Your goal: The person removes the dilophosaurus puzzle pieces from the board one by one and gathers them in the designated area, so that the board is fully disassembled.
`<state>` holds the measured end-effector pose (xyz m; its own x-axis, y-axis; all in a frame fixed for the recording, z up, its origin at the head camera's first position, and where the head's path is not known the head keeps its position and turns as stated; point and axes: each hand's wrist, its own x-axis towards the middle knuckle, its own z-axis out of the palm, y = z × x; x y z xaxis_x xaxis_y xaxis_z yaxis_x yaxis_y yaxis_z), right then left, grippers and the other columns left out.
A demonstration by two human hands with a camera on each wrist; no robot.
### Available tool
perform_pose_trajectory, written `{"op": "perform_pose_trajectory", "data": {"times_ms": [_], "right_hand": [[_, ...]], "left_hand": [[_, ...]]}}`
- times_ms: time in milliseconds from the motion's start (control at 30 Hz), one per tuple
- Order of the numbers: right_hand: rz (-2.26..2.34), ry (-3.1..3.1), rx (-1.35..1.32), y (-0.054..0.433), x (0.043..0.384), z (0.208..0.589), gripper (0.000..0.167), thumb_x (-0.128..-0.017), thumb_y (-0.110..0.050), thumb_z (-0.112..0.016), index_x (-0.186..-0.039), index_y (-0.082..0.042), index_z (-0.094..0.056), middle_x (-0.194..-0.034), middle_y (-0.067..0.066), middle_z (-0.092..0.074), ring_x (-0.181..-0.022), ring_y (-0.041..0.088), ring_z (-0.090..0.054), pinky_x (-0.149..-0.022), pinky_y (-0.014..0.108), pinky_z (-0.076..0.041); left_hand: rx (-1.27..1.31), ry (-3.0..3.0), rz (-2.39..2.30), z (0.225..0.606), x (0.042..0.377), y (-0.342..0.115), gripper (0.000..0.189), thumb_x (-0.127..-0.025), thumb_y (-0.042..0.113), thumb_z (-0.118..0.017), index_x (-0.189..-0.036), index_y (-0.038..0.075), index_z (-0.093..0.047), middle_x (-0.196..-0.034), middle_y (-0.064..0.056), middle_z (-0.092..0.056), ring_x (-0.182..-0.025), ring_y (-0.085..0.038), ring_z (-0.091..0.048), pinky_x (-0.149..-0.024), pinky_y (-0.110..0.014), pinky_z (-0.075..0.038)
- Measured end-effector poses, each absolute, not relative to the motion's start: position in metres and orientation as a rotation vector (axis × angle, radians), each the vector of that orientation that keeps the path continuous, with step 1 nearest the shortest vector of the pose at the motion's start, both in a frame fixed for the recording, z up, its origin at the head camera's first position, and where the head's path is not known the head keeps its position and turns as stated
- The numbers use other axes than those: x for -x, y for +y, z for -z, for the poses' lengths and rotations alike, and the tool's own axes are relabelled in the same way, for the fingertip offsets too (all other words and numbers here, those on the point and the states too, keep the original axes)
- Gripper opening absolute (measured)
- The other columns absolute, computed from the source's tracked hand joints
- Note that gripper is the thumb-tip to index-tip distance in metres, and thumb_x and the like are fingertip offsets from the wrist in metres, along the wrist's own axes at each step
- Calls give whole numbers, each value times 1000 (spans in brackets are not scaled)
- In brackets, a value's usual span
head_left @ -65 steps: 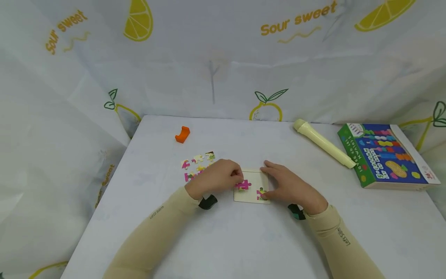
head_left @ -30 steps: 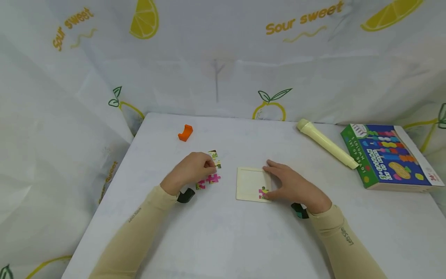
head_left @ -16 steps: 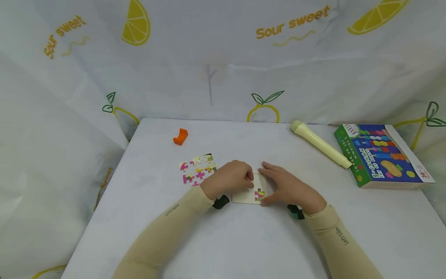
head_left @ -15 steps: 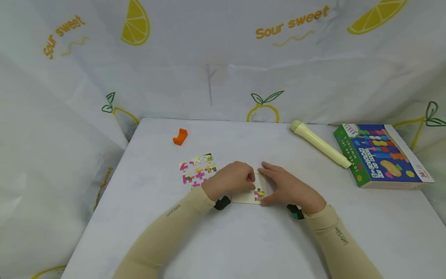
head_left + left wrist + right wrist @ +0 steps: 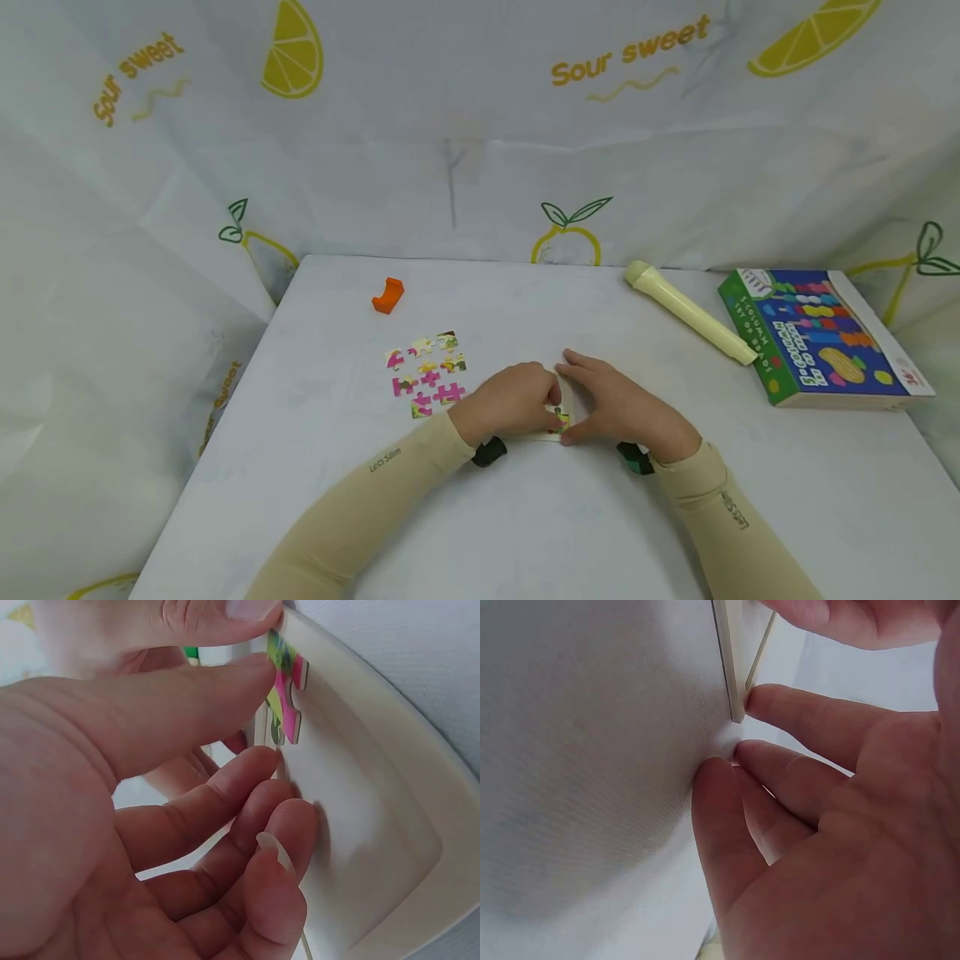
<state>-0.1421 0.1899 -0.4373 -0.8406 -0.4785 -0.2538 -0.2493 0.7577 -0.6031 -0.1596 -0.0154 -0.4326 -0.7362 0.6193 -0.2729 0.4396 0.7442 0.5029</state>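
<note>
My left hand (image 5: 513, 402) is over the pale puzzle tray (image 5: 545, 438), covering most of it in the head view. Up close in the left wrist view, its thumb and index finger meet a pink, green and yellow puzzle piece (image 5: 285, 682) at the tray's corner; the other fingers curl below. Whether one piece or two lie there is hard to tell. My right hand (image 5: 624, 410) holds the tray's right side, thumb near the closer corner and index finger at the far one. Several loose puzzle pieces (image 5: 428, 378) lie left of my left hand.
An orange curved block (image 5: 388, 296) lies at the back left of the white table. Towards the back right are a pale yellow microphone-shaped tube (image 5: 690, 311) and a blue and green bead-set box (image 5: 828, 342). A printed white curtain (image 5: 480, 100) hangs behind the table's edge.
My left hand held a pink piece over the tray, went back left to the loose pieces, then returned and shifted right towards the tray's corner. My right hand has stayed at the tray.
</note>
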Motion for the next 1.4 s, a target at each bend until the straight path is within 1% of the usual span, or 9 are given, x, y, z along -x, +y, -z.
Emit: {"op": "perform_pose_trajectory", "data": {"times_ms": [200,400,467,633,800,1000,1167,1300,1400], "right_hand": [[806,2562,550,191,142,438,103,-78,-33,-99,-161,0,-47,-177,24,-27,-163,49,-26,-127,66,-32],[815,2556,547,192,142,439,103,-77,-32,-99,-160,0,-47,-177,24,-26,-163,49,-25,-127,66,-30],[820,2553,537,193,142,439,103,-77,-32,-99,-160,0,-47,-177,23,-26,-164,48,-24,-128,66,-30],[826,2566,569,193,142,441,102,-77,-32,-100,-159,2,-49,-176,26,-28,-162,50,-27,-127,66,-31],[831,2571,580,193,144,442,102,-76,-31,-100,-158,2,-50,-175,27,-28,-162,51,-28,-126,66,-32],[819,2573,561,193,144,443,102,-76,-31,-100,-159,1,-49,-176,25,-28,-162,49,-27,-127,65,-32],[815,2577,557,192,144,443,102,-76,-30,-100,-159,1,-49,-176,25,-28,-162,49,-27,-127,66,-32],[818,2571,549,192,144,443,102,-76,-31,-100,-159,0,-49,-177,24,-27,-163,49,-26,-127,66,-31],[824,2559,540,190,143,441,102,-77,-32,-100,-159,0,-49,-177,24,-27,-163,49,-25,-127,66,-31]], "left_hand": [[-849,2526,-572,435,160,-13,14,-93,28,-85,-103,18,-83,-98,10,-75,-91,-7,-61,-79,-24,-52],[-872,2537,-576,436,160,-12,7,-93,26,-84,-95,19,-82,-92,12,-73,-88,-6,-60,-80,-24,-51],[-878,2542,-589,436,160,-12,6,-94,25,-83,-94,19,-82,-92,12,-73,-87,-6,-61,-79,-24,-51],[-855,2554,-654,433,158,-13,4,-98,21,-79,-96,18,-81,-91,11,-73,-82,-5,-61,-75,-21,-50],[-783,2525,-729,433,158,-13,4,-99,19,-77,-96,18,-80,-89,11,-73,-83,-6,-62,-75,-20,-49],[-726,2499,-772,436,160,-12,5,-99,19,-77,-99,18,-82,-91,12,-74,-85,-6,-62,-77,-21,-50],[-734,2483,-806,439,160,-13,9,-99,18,-76,-94,19,-83,-82,14,-72,-79,-6,-61,-71,-21,-47],[-761,2503,-825,439,160,-15,14,-97,12,-72,-89,19,-82,-75,14,-68,-73,-6,-57,-66,-20,-43],[-775,2506,-833,439,161,-16,17,-96,9,-70,-87,19,-80,-72,12,-65,-71,-6,-55,-65,-20,-40]]}}
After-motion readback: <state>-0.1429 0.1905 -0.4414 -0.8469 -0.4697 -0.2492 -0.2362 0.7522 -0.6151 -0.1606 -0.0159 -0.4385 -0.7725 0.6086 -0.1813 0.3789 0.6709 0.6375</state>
